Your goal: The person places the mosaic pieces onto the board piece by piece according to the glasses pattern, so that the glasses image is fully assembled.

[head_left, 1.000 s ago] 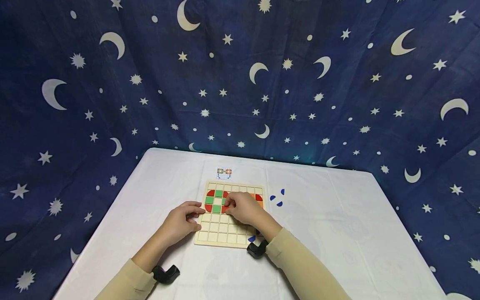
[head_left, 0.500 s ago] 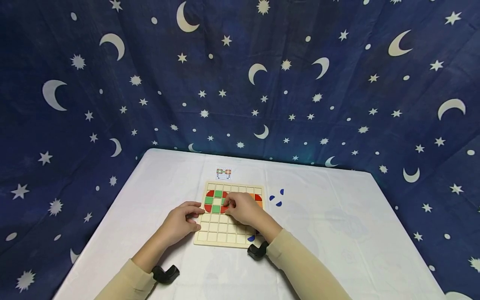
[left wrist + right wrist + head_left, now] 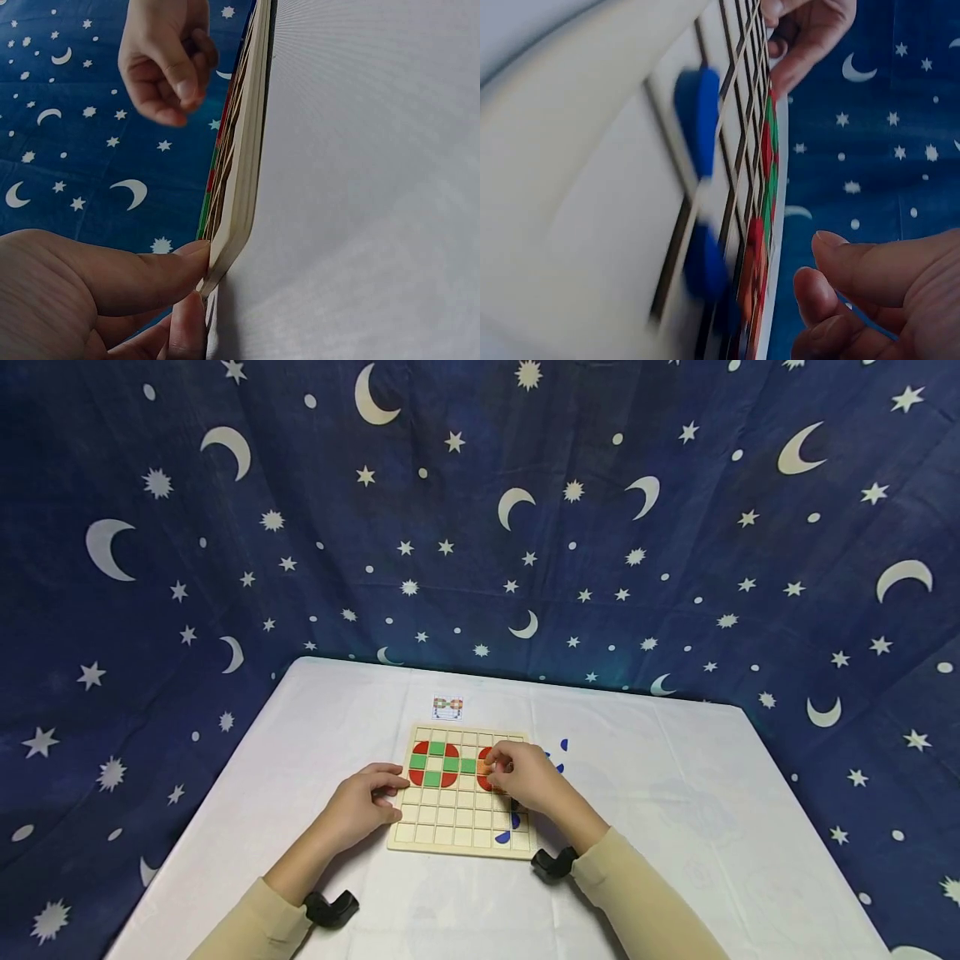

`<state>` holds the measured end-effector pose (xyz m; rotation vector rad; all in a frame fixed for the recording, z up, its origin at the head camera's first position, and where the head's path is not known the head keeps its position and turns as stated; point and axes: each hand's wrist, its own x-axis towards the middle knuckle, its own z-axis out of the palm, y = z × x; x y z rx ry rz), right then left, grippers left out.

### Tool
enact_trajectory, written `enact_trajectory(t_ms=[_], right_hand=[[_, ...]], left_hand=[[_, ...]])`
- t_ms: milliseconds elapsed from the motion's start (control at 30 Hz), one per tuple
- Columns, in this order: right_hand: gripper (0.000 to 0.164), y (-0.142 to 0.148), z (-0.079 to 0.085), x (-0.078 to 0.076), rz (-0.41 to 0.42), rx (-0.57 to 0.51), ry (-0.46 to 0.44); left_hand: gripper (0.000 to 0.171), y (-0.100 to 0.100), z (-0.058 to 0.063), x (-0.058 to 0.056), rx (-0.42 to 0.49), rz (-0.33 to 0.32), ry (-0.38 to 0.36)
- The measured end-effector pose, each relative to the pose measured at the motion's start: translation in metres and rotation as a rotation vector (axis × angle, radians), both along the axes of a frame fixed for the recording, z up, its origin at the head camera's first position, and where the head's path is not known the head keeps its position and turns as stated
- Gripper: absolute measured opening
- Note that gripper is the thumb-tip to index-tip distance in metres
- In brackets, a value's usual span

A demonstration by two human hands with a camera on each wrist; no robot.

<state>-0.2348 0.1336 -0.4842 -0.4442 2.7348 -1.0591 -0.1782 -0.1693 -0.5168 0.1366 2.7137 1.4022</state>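
A pale wooden grid board (image 3: 446, 837) lies on the white table. Its left part bears a ring of green square tiles (image 3: 432, 779) and red rounded tiles (image 3: 417, 777). Another group, red with an orange tile (image 3: 482, 767), is partly covered by my right hand (image 3: 528, 777). That hand hovers over the board's right side, fingers loosely bent; the right wrist view shows nothing between thumb and index finger. My left hand (image 3: 358, 810) touches the board's left edge with thumb and fingertips. Blue half-round pieces (image 3: 502, 837) sit near the board's lower right corner.
A small printed pattern card (image 3: 447, 707) lies behind the board. Several loose blue pieces (image 3: 565, 744) are on the table to its right, some partly behind my right hand. A dark blue curtain (image 3: 480, 527) with moons and stars hangs behind the table.
My right hand has moved right, from the red and green ring to the red and orange group, uncovering the ring's right side and a green tile beside it. My left hand stays put.
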Motion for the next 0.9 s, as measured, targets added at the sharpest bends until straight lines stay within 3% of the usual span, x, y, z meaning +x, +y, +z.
enact_trajectory(t_ms=[567,900], right_hand=[[0.016,0.071,-0.009,-0.009,-0.239,0.030,0.024],[0.021,0.076,-0.019,-0.022,-0.339,0.063,0.024]], left_hand=[[0.040,0.000,0.000,0.000,-0.007,0.006,-0.009],[0.041,0.000,0.000,0.000,-0.009,0.005,-0.007]])
